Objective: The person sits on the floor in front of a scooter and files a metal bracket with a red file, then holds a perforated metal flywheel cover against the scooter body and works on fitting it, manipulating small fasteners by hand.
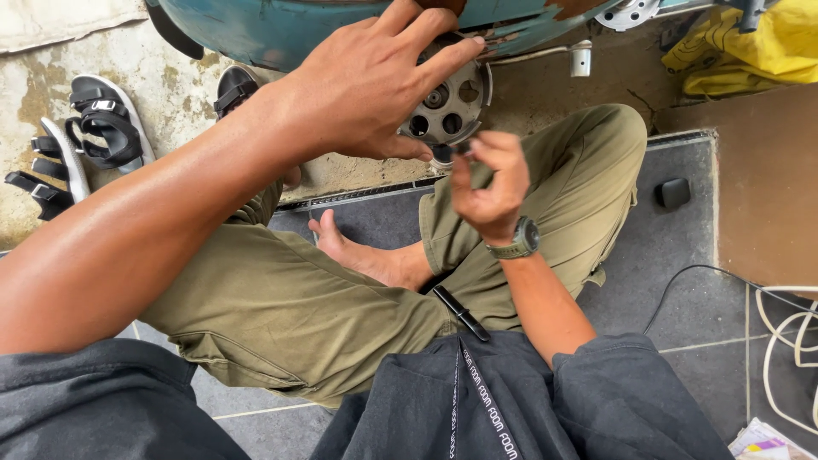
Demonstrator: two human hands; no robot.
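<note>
Above my black shirt front, my left hand splays across the round perforated grey metal hub while my right hand pinches a small, slip-prone part.

black sandals | yellow cloth | white cable | small black block

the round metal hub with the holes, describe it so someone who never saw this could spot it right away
Start at the teal painted body across the top of the head view; just under its chipped lower edge sits the round metal hub. The left hand is spread over it and the right hand pinches just below. It alone is a grey disc ringed with round holes.
</note>
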